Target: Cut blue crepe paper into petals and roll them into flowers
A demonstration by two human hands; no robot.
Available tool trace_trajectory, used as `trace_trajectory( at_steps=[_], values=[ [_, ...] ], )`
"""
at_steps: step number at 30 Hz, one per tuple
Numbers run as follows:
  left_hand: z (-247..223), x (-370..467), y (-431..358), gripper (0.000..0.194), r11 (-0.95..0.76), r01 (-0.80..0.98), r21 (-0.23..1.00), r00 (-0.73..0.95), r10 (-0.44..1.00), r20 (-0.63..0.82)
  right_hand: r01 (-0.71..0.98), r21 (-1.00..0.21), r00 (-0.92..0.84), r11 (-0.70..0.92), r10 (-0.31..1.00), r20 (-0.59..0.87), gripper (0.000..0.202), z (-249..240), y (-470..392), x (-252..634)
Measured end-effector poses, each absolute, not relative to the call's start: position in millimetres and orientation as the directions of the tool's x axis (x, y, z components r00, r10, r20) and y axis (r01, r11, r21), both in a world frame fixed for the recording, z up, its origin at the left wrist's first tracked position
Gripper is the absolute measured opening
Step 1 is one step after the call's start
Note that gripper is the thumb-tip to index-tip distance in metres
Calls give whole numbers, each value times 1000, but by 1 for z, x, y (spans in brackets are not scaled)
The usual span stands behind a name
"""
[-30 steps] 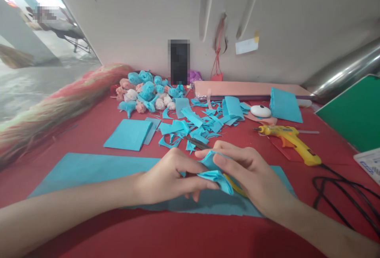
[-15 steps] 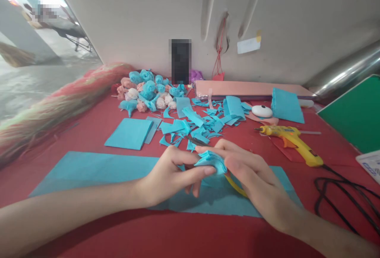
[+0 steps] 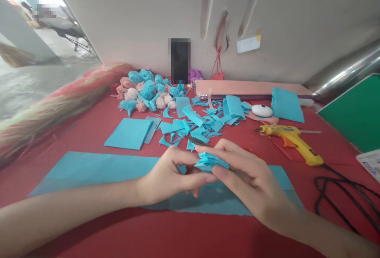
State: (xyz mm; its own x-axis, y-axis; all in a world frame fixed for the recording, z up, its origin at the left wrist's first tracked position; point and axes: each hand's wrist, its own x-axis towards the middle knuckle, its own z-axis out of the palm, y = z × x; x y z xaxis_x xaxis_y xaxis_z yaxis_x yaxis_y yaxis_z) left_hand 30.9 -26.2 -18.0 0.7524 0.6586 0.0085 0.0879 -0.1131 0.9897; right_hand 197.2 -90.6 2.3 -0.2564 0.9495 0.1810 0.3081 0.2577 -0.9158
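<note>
Both hands meet around a small folded stack of blue crepe paper. My right hand pinches it, thumb in front and fingers along the top. Scissors are also in the right hand; the dark blades stick out beyond the fingers and a bit of yellow handle shows behind the paper. My left hand is closed at the stack's left side, its thumb tip under the paper and close to the right thumb; its other fingertips are partly hidden. Beneath the hands lies a long blue crepe sheet.
Blue paper scraps lie beyond the hands, with a folded blue square to their left. Paper roses are heaped behind. On the right are a yellow glue gun, its black cable and a white oval object.
My right thumb has moved left onto the paper's front, while the left thumb has slipped below it. The stack lies flatter, and less of the yellow scissor handle shows.
</note>
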Motion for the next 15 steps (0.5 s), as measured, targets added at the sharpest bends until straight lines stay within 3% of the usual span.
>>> trace_trajectory(
  at_steps=[3, 9, 15],
  values=[
    [-18, 30, -25, 32, -226, 57, 973, 766, 634, 103, 290, -906, -286, 308, 931, 225, 34, 5, -90, 197],
    [-14, 32, -23, 14, -574, -86, 815, 705, 543, 457, 337, -851, -306, 403, 901, 306, 35, 7, -88, 199],
    [-16, 34, -21, 25, -726, -89, 682, 602, 507, 617, 376, -758, -304, 533, 844, 443, 30, 7, -86, 199]
  ],
)
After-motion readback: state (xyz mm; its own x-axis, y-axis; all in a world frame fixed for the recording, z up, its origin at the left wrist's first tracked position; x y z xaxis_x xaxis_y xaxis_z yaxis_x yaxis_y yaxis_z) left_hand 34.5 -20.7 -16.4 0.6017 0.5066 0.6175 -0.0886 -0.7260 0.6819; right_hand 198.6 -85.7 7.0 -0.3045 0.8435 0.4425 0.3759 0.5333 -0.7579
